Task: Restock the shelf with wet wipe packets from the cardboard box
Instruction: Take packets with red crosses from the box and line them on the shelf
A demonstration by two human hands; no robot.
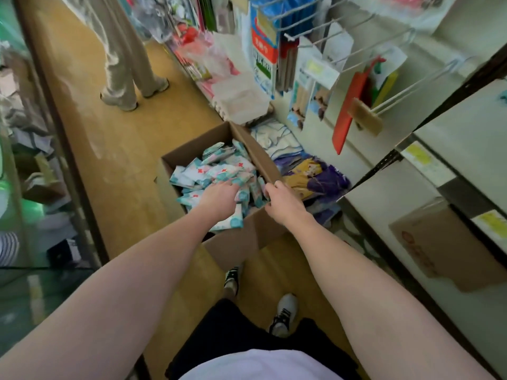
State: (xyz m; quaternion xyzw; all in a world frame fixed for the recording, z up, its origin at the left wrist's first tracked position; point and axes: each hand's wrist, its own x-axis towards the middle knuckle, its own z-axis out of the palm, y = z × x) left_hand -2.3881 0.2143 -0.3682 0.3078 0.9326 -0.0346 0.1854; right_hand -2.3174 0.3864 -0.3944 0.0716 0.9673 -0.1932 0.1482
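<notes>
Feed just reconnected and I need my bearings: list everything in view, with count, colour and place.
open brown cardboard box: one, on the tan floor, mid-aisle
teal-and-white wet wipe packets: many, heaped inside the box
purple-and-yellow bags: a few, on the floor right of the box
red flat hanging item: one, on a white wire hook, right
second brown carton: one, lower right shelf
another person's beige trousers: up the aisle
left hand: on the packets
right hand: fingers over the box's right wall

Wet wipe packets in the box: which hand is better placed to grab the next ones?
Left. The left hand already reaches into the cardboard box, fingers on the wet wipe packets. The right hand is on the box's right wall, seemingly steadying it.
</notes>
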